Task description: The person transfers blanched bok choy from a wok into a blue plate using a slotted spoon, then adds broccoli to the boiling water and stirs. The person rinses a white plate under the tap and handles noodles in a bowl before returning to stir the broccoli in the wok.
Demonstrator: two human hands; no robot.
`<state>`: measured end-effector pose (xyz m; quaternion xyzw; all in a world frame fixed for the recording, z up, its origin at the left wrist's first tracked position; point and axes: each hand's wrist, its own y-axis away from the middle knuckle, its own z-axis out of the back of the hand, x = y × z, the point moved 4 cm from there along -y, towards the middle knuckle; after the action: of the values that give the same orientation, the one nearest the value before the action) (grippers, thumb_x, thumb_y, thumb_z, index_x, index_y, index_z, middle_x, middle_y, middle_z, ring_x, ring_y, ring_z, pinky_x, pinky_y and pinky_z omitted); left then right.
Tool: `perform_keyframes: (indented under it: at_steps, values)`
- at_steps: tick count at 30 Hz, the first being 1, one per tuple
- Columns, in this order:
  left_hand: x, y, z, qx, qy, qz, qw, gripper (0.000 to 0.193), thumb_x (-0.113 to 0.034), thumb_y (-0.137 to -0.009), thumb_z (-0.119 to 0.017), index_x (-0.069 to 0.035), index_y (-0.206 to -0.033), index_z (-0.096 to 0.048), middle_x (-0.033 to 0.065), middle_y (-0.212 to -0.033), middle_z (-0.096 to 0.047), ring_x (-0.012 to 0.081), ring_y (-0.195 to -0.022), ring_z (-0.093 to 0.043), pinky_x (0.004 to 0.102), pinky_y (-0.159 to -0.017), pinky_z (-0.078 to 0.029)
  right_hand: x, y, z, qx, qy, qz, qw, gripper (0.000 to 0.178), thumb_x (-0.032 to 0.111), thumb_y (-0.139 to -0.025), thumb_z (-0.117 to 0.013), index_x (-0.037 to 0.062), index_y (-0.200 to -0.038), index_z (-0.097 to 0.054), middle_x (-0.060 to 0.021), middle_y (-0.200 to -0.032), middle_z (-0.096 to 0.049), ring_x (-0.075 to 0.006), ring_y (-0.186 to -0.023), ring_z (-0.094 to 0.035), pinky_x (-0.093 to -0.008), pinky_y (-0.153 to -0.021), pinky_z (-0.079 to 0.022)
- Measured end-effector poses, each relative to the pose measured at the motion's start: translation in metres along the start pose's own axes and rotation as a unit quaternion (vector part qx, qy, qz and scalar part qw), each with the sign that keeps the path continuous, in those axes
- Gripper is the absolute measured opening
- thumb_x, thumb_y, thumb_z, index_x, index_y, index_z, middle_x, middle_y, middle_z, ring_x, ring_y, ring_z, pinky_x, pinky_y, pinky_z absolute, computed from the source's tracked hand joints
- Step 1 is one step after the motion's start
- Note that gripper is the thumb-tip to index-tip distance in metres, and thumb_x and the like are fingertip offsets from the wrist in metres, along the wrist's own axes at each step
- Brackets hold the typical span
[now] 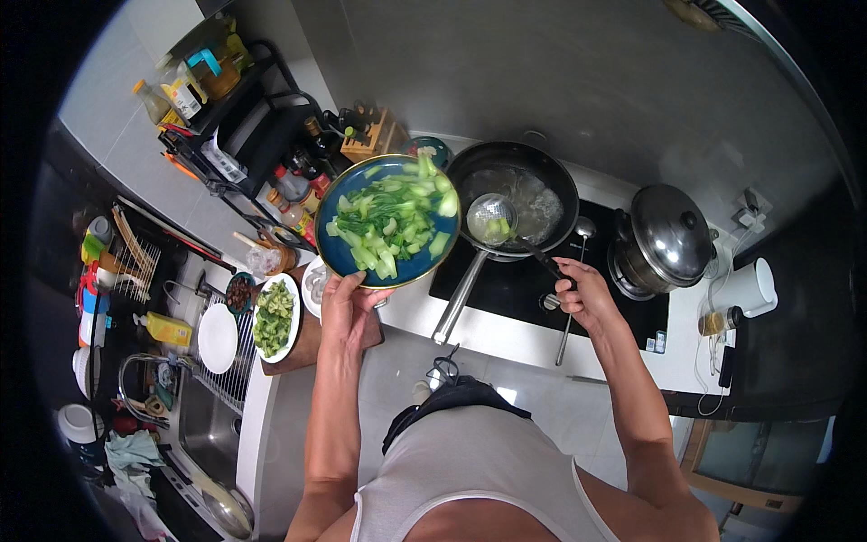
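My left hand [349, 303] grips the near rim of a dark blue plate [339, 253] with a gold edge. Cut green bok choy [393, 217] is heaped on that plate, which is held up just left of the wok [560, 172]. In my right hand [585, 294] is the dark handle of a skimmer [492, 219]. The skimmer's perforated bowl is over the left part of the wok, with some pale green pieces in it. Bubbling, cloudy liquid [533, 203] fills the wok's bottom. The wok's long metal handle [461, 298] points toward me.
A lidded steel pot [670, 235] stands on the stove's right side, and a ladle [575, 298] lies near the wok. At left are a white plate of chopped greens [275, 316], a bare white plate [218, 339], a sink [208, 425] and a black rack [262, 126] of bottles.
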<state>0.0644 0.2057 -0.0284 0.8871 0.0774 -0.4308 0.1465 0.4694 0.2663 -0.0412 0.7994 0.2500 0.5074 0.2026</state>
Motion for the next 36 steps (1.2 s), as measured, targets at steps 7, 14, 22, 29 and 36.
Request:
perform_keyframes:
  at_steps: [7, 14, 22, 29, 36]
  values:
    - [0.002, -0.001, 0.000, 0.006, 0.002, 0.001, 1.000, 0.022, 0.003, -0.091, -0.053, 0.010, -0.112, -0.059, 0.0223, -0.103, -0.069, 0.0323, -0.087, -0.073, 0.0473, -0.077, -0.066, 0.003, 0.017, 0.000, 0.013, 0.012, -0.003, 1.000, 0.034, 0.009, -0.101, -0.046, 0.0047, -0.134, -0.048, -0.0021, -0.068, -0.048, -0.0039, -0.045, -0.029, -0.0195, -0.037, -0.020]
    - [0.005, -0.003, 0.004, 0.007, 0.004, 0.004, 1.000, 0.023, 0.004, -0.091, -0.054, 0.010, -0.113, -0.058, 0.0220, -0.104, -0.069, 0.0321, -0.088, -0.073, 0.0471, -0.077, -0.066, 0.002, 0.039, -0.006, -0.003, 0.092, 0.027, 0.995, 0.036, 0.010, -0.101, -0.047, 0.0072, -0.136, -0.052, -0.0006, -0.065, -0.049, -0.0042, -0.045, -0.031, -0.0204, -0.039, -0.022]
    - [0.005, 0.001, -0.003, 0.003, 0.011, -0.002, 1.000, 0.029, 0.001, -0.090, -0.056, 0.011, -0.118, -0.056, 0.0250, -0.109, -0.067, 0.0351, -0.090, -0.072, 0.0437, -0.075, -0.066, 0.001, 0.052, -0.019, -0.037, 0.158, 0.060, 0.985, 0.034, 0.011, -0.100, -0.047, 0.0101, -0.133, -0.058, 0.0018, -0.065, -0.048, -0.0033, -0.046, -0.032, -0.0196, -0.039, -0.022]
    - [0.008, 0.001, -0.005, 0.002, 0.013, 0.006, 1.000, 0.028, 0.002, -0.090, -0.056, 0.010, -0.116, -0.056, 0.0242, -0.108, -0.067, 0.0362, -0.089, -0.072, 0.0455, -0.075, -0.066, 0.003, 0.054, -0.017, -0.039, 0.162, 0.058, 0.984, 0.032, 0.013, -0.101, -0.050, 0.0097, -0.132, -0.058, 0.0015, -0.065, -0.048, -0.0051, -0.048, -0.033, -0.0218, -0.041, -0.023]
    - [0.009, 0.004, -0.010, 0.009, 0.016, 0.000, 1.000, 0.029, 0.001, -0.090, -0.056, 0.008, -0.117, -0.055, 0.0230, -0.109, -0.067, 0.0362, -0.090, -0.072, 0.0469, -0.076, -0.066, 0.003, 0.056, -0.016, -0.032, 0.157, 0.062, 0.985, 0.037, 0.010, -0.099, -0.045, 0.0091, -0.135, -0.055, 0.0012, -0.066, -0.048, -0.0036, -0.047, -0.032, -0.0191, -0.039, -0.022]
